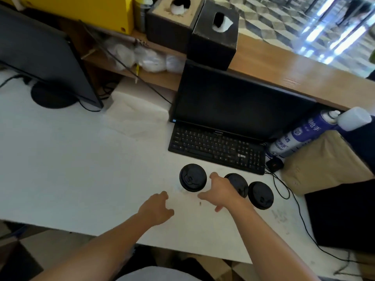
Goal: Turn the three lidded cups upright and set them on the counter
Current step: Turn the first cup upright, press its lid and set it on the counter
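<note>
I see all three lidded cups standing lid-up on the white table [81, 169], just in front of the keyboard [217, 148]: the left cup [192, 177], the middle cup [238, 183] and the right cup [260, 195]. My right hand [220, 192] is spread open beside the middle cup, holding nothing that I can make out. My left hand [157, 208] hovers loosely curled and empty, so I judge the job about done.

Three black lids [193, 177] on a white table [81, 169]; black keyboard [218, 148] and monitor [239, 104]; a blue-and-white spray can [300, 134]; a yellow box [91, 11]; a tan bag [322, 161]; grey-and-white checked floor [269, 15].
</note>
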A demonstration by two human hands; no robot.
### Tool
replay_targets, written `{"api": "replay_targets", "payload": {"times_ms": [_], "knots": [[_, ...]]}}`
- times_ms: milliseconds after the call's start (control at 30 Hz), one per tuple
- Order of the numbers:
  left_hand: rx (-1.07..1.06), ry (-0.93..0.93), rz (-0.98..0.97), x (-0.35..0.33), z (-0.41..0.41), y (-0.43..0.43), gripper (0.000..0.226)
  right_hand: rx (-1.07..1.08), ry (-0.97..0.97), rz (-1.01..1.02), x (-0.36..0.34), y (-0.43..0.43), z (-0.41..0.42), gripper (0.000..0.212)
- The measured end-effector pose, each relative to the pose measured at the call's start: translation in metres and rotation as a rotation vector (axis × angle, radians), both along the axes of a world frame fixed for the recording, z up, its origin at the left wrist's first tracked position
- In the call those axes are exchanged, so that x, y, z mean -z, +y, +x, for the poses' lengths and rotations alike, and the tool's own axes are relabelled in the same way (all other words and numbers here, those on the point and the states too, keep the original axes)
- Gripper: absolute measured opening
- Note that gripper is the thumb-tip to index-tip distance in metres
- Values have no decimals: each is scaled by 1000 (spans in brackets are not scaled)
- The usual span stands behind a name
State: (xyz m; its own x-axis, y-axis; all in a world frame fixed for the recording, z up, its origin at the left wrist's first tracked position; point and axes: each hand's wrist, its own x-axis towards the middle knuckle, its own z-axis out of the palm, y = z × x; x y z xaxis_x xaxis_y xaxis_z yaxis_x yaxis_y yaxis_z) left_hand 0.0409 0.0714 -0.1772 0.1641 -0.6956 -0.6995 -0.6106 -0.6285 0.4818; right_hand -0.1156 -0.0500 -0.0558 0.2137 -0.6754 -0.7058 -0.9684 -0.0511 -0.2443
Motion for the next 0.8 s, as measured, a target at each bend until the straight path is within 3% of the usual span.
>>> {"api": "replay_targets", "payload": {"times_ms": [133, 267, 333, 500, 600, 800], "knots": [[-177, 122, -197, 6, -5, -21, 64, 64, -100, -60, 8, 5, 6, 105], [-287, 204, -343, 2, -12, -45, 91, 69, -202, -108, 19, 9, 12, 123], [-295, 230, -392, 5, -14, -53, 98, 61, -245, -137, 25, 9, 15, 119], [-298, 322, -514, 1, -21, -60, 65, 37, -297, -212, 36, 11, 20, 99], [-343, 367, -537, 4, -27, -54, 65, -1, -275, -251, 38, 13, 17, 87], [-347, 305, -635, 1, -24, -44, 60, -148, -239, -318, 40, 14, 19, 92]]}}
